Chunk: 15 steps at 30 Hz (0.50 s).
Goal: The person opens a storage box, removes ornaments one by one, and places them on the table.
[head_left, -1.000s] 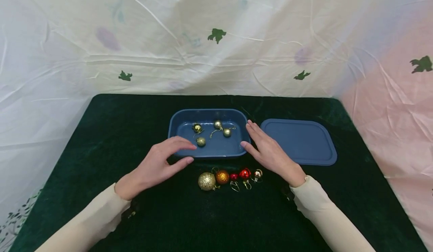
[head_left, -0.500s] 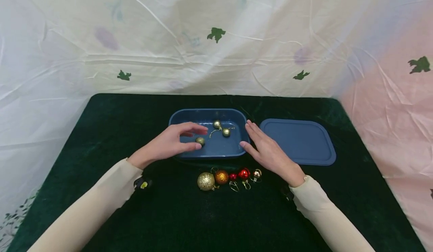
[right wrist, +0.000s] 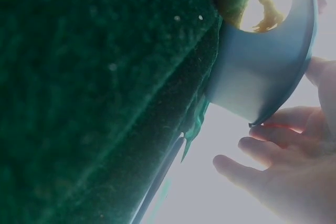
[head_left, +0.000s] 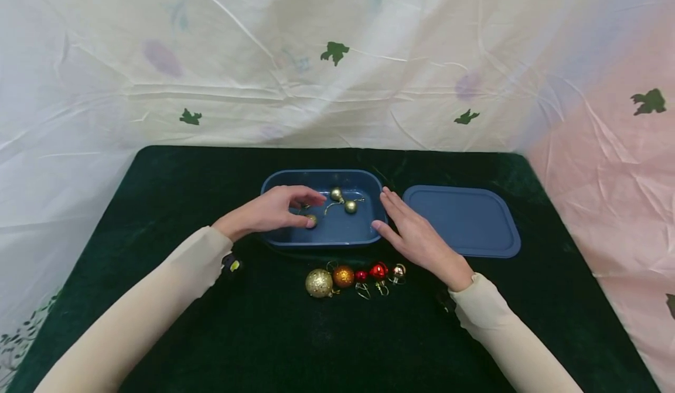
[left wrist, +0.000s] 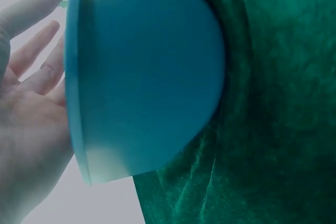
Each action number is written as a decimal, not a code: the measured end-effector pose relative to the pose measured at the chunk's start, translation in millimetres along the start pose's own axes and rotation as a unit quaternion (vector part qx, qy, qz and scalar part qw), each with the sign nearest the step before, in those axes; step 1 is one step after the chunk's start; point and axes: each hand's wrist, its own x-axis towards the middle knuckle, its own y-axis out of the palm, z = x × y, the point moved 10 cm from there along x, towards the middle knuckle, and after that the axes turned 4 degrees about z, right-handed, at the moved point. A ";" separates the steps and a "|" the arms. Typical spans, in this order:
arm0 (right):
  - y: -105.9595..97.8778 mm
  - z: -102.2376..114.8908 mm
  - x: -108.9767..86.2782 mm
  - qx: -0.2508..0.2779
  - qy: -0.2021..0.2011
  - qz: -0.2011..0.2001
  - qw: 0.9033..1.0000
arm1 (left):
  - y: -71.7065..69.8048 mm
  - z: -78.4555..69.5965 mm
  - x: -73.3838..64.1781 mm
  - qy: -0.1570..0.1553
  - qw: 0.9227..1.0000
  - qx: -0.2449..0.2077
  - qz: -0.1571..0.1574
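A blue rectangular box (head_left: 337, 244) holds several small gold bauble ornaments. My left hand (head_left: 271, 208) reaches over its left part, fingers spread and loosely bent. The thumb overlaps a glittery gold bauble (head_left: 313, 219), and another gold bauble behind the fingers is mostly hidden. To the right inside lie two shiny gold baubles (head_left: 350, 207) with strings. My right hand (head_left: 416, 235) has its fingers extended along the box's right rim, thumb at the near right corner. In the left wrist view, the box wall (left wrist: 147, 77) hides part of the left hand's fingers.
In front of the box, a row of ornaments runs from a large glitter-gold bauble (head_left: 319, 283) and an orange one (head_left: 343, 276) to two red ones (head_left: 378, 270) and a rose-gold one (head_left: 398, 272). A blue lid (head_left: 464, 220) lies right of the box on dark green cloth (head_left: 327, 346).
My left hand has moved right and away from me, from the box's front left corner to over its inside, covering a gold bauble. My right hand keeps its place at the rim.
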 end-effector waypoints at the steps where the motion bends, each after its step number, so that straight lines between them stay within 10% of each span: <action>1: -0.2 0.1 0.0 0.000 0.000 0.000 1.000 | 1.2 1.3 2.0 -0.003 1.000 0.001 0.008; 15: 0.8 -0.8 0.1 0.003 0.003 0.007 1.000 | 8.4 12.6 19.6 -0.044 0.995 0.064 0.062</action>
